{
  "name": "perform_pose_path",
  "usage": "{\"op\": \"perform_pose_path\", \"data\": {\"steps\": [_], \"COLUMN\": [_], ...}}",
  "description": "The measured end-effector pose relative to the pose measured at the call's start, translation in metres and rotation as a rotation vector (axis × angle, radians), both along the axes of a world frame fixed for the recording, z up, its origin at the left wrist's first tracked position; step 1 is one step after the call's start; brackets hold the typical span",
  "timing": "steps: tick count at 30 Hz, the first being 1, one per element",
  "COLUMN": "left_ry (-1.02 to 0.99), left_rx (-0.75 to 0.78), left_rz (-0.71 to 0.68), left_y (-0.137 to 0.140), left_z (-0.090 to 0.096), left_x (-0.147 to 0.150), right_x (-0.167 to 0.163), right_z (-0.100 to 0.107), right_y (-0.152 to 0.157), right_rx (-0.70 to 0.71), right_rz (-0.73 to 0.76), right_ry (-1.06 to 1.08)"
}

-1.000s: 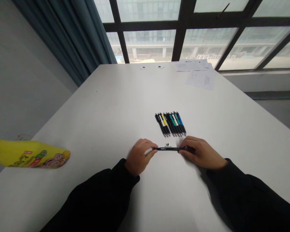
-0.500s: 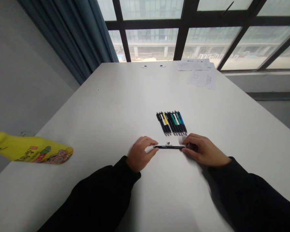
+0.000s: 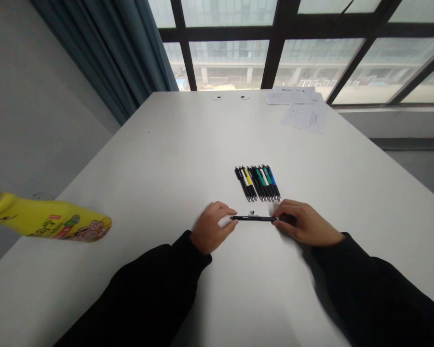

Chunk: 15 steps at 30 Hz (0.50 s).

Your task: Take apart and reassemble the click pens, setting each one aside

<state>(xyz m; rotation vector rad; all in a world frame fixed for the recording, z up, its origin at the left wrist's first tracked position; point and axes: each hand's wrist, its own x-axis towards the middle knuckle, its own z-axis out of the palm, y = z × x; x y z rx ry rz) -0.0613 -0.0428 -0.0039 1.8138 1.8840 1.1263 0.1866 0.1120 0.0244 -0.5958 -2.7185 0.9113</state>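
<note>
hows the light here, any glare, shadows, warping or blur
In the head view, the window glares, its outside scene washed out; in the head view, a soft shadow falls beside the right sleeve; in the head view, the yellow bottle looks stretched towards the left edge; in the head view, markings on the black pen are too blurred to read.

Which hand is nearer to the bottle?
Left. The left hand is to the bottle's right, not touching it; the right hand is farther away on the same side.
</note>
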Motion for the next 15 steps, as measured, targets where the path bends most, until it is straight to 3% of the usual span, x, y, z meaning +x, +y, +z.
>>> {"op": "perform_pose_path", "data": {"steps": [3,6,8,10,12,15], "left_ry": [-0.007,-0.179,-0.422,-0.767,-1.079,-1.274], "left_rx": [0.000,-0.026,-0.142,-0.354,-0.547,-0.677], "left_rz": [-0.032,-0.058,-0.124,-0.219,-0.327,-0.380], "left_y": [-0.001,-0.003,-0.005,-0.008,-0.010,-0.011], "left_z": [0.001,0.006,0.011,0.015,0.017,0.015], "left_x": [-0.001,0.002,0.008,0.017,0.027,0.041], "right_x": [-0.001,0.000,0.001,0.002,0.002,-0.002], "right_z": [-0.001,-0.003,-0.005,-0.009,-0.013,-0.015], "right_y": [-0.001,-0.002,-0.003,-0.003,-0.004,-0.012], "right_rx": [-0.109,-0.414,-0.633,-0.782,-0.871,-0.937], "right_rz": [-0.042,-0.139,-0.182,-0.187,-0.158,-0.073], "right_ry": [0.052,0.190,0.302,0.388,0.421,0.384]}}
